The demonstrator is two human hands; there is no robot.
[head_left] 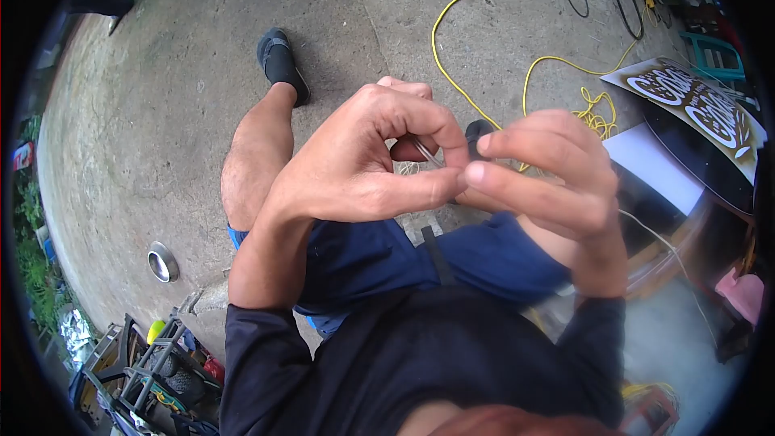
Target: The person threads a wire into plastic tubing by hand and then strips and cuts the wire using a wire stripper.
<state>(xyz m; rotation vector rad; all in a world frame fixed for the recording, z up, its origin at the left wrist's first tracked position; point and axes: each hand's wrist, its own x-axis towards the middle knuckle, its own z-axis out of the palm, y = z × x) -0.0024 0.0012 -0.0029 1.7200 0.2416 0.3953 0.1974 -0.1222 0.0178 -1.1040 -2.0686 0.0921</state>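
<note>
My left hand (367, 153) is raised in front of my lap, its thumb and fingers curled into a pinch. A thin whitish wire (426, 152) runs through this grip, and its ends are hidden by my fingers. Close beside it, my right hand (553, 169) is slightly blurred. The tip of one right digit meets the left thumb and index tips, while another right finger stands apart above, leaving a gap. Nothing shows between the right fingers. Some fine pale strands (410, 168) appear behind the left hand's opening.
A yellow cord (436, 40) winds over the concrete floor (178, 97) into a tangle. Printed signs (686, 105) lean at the right, with a pale cord (666, 242) nearby. A metal bowl (162, 262) and a metal-framed pile (153, 371) lie left. Another person's legs (101, 2) show top left.
</note>
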